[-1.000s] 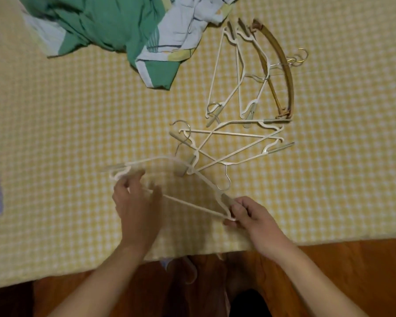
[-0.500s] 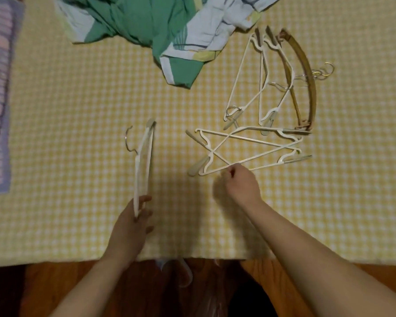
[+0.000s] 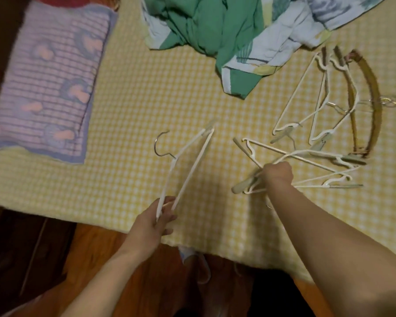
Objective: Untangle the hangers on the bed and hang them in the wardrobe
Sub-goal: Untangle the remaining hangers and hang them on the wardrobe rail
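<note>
1. Left hand (image 3: pixel 156 221): fingers were curled round the near end of one white hanger (image 3: pixel 185 167), already free of the rest. Its long axis ran away from the hand, up and to the right; the metal hook (image 3: pixel 161 144) stuck out on its left side.
2. Right hand (image 3: pixel 278 173): fingers were closed in a fist on the wires of the near tangle (image 3: pixel 306 165), gripped at its left-centre where the white hangers crossed. How many wires sat inside the grip couldn't be told.
3. Key relation: the near tangle spread mostly to the right of the right hand, long axis roughly parallel to the bed's near edge. Padded ends poked out to the left, just below and above the fist. The right hand was on it; the left hand was well apart and already occupied.
4. Far tangle (image 3: pixel 325 106): more white hangers plus a brown wooden hanger (image 3: pixel 373 106), beyond the near tangle and touching or overlapping it at the wooden hanger's lower end. Judgement: that contact could drag along if the near tangle was lifted.
5. All lay on the bed (image 3: pixel 135 106) with its yellow checked cover. A green-and-white cloth (image 3: pixel 206 26) was bunched at the far side, a purple towel (image 3: pixel 50 81) to the left.
6. Wardrobe not in view; nothing hung yet, as far as the view showed.
</note>
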`<state>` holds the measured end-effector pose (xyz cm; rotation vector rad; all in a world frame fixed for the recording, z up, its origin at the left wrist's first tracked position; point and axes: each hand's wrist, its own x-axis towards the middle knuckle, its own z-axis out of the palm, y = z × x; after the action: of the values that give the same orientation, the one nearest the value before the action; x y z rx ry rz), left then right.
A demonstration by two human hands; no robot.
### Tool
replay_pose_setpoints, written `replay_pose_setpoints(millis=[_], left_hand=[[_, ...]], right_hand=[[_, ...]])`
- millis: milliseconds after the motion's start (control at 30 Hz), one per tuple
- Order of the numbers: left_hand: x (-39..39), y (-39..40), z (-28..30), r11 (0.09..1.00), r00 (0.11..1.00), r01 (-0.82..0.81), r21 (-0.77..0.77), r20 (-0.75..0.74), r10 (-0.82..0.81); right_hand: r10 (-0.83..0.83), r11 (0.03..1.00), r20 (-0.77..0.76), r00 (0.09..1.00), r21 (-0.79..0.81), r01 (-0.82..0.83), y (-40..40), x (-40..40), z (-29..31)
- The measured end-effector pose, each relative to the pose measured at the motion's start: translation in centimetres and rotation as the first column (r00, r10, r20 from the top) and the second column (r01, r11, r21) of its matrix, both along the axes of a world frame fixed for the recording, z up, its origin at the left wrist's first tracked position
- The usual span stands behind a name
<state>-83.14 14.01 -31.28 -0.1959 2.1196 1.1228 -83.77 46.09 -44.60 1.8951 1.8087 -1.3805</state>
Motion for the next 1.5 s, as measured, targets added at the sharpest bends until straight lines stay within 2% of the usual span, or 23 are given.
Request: replay_pose_setpoints(millis=[200, 367, 433, 500, 567, 633, 767, 833, 900, 967, 1033, 1067, 1167, 1267, 1367, 1500], left_hand=[[1.0, 0.8, 6.4, 0.979, 0.977, 0.201, -0.021, 0.079, -0.198], [-0.5, 4.6, 10.2, 0.946, 0.945, 0.325, 0.003, 0.025, -0.325], [-0.6, 7.5, 11.6, 0.910, 0.910, 0.414, 0.028, -0.032, -0.413], [-0.4, 9.4, 12.1, 0.906, 0.910, 0.414, 0.086, -0.055, -0.411], [-0.3, 11.0, 12.3, 0.886, 0.905, 0.425, 0.187, -0.057, -0.422], [-0.5, 11.9, 12.6, 0.861, 0.898, 0.434, 0.266, -0.044, -0.439], [-0.8, 11.6, 14.5, 0.807, 0.875, 0.470, 0.358, -0.066, -0.480], [-0.4, 11.4, 15.3, 0.784, 0.860, 0.495, 0.375, -0.078, -0.505], [1.0, 11.9, 16.1, 0.750, 0.826, 0.544, 0.377, -0.082, -0.558], [2.8, 13.2, 16.6, 0.728, 0.802, 0.552, 0.406, -0.018, -0.597], [6.0, 14.4, 17.3, 0.689, 0.747, 0.563, 0.457, 0.075, -0.660], [7.8, 14.6, 17.5, 0.671, 0.713, 0.552, 0.494, 0.138, -0.688], [14.1, 14.0, 19.1, 0.619, 0.604, 0.498, 0.607, 0.270, -0.750], [20.8, 13.1, 19.4, 0.647, 0.519, 0.449, 0.617, 0.409, -0.750], [28.7, 11.8, 19.0, 0.648, 0.413, 0.528, 0.549, 0.500, -0.761], [39.1, 9.3, 19.2, 0.523, 0.277, 0.684, 0.509, 0.482, -0.831]], right_hand=[[-0.100, 0.995, -0.263, 0.960, -0.041, 0.092, -2.6, 10.8, 9.2], [-0.123, 0.988, -0.410, 0.904, 0.037, 0.151, -2.6, 15.7, 19.5], [-0.102, 0.979, -0.421, 0.901, 0.118, 0.166, -2.1, 16.9, 22.1], [-0.064, 0.977, -0.418, 0.906, 0.158, 0.141, -2.2, 17.2, 24.2], [-0.112, 0.954, -0.448, 0.887, 0.201, 0.222, -3.5, 18.5, 26.5], [-0.198, 0.919, -0.482, 0.853, 0.210, 0.332, -6.5, 20.4, 29.0], [-0.175, 0.892, -0.419, 0.891, 0.315, 0.323, -14.9, 24.7, 30.6], [-0.202, 0.890, -0.398, 0.895, 0.307, 0.337, -18.8, 27.1, 31.0], [-0.289, 0.869, -0.449, 0.846, 0.248, 0.429, -22.5, 30.2, 32.2], [-0.411, 0.827, -0.560, 0.719, 0.103, 0.553, -25.1, 32.8, 33.3], [-0.530, 0.768, -0.633, 0.564, -0.075, 0.637, -27.6, 35.9, 34.6], [-0.545, 0.762, -0.647, 0.534, -0.116, 0.638, -28.5, 37.4, 35.3], [-0.518, 0.782, -0.655, 0.550, -0.102, 0.615, -31.8, 41.8, 36.6], [-0.526, 0.768, -0.652, 0.547, -0.088, 0.634, -35.8, 46.8, 36.8], [-0.528, 0.754, -0.659, 0.536, -0.073, 0.653, -40.3, 52.4, 37.1], [-0.577, 0.695, -0.653, 0.491, -0.076, 0.715, -45.5, 58.7, 37.5]])
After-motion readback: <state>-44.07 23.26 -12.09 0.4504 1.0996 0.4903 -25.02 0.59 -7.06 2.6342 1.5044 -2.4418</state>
